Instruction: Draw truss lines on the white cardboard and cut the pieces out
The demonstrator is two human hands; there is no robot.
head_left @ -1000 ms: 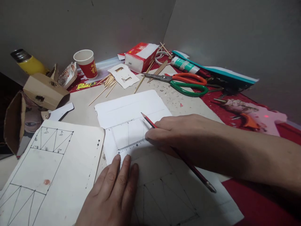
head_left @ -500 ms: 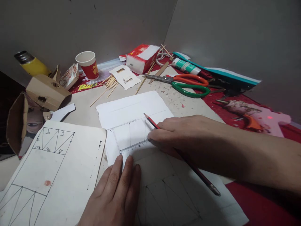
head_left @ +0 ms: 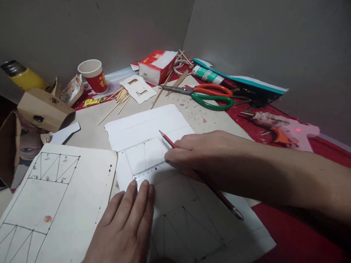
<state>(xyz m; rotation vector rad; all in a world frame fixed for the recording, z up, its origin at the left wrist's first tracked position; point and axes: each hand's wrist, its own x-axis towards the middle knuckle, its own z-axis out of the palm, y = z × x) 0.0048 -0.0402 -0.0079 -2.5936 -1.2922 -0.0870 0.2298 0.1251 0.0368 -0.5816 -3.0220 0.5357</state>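
**Two hands, one pencil, one ruler on a white sheet**

We cannot see the middle of the pencil [head_left: 222,199], because the right hand [head_left: 203,153] covers it. Only the red pointed end and the dark back end come out. The clear ruler [head_left: 153,170] is hard to make out. We see mainly its printed scale, and its right end goes under the right fingers. The left hand [head_left: 126,223] is cut off by the lower edge, and the yellow bottle [head_left: 22,76] by the left edge.

The right hand is closed around the pencil. The point lies over the white sheet [head_left: 148,124], just beyond the ruler, and we cannot tell if it touches the paper. The left hand is flat and grasps nothing; its fingertips [head_left: 144,188] press on the near end of the ruler.

We count two hands, one pencil and one ruler. There are two sheets with drawn lines, the one under the hands and a second sheet [head_left: 60,204] at the left. Farther back we see one pair of scissors [head_left: 208,96], one paper cup [head_left: 94,75] and one red box [head_left: 157,65]. The thin wooden sticks [head_left: 117,100] are too many to count.
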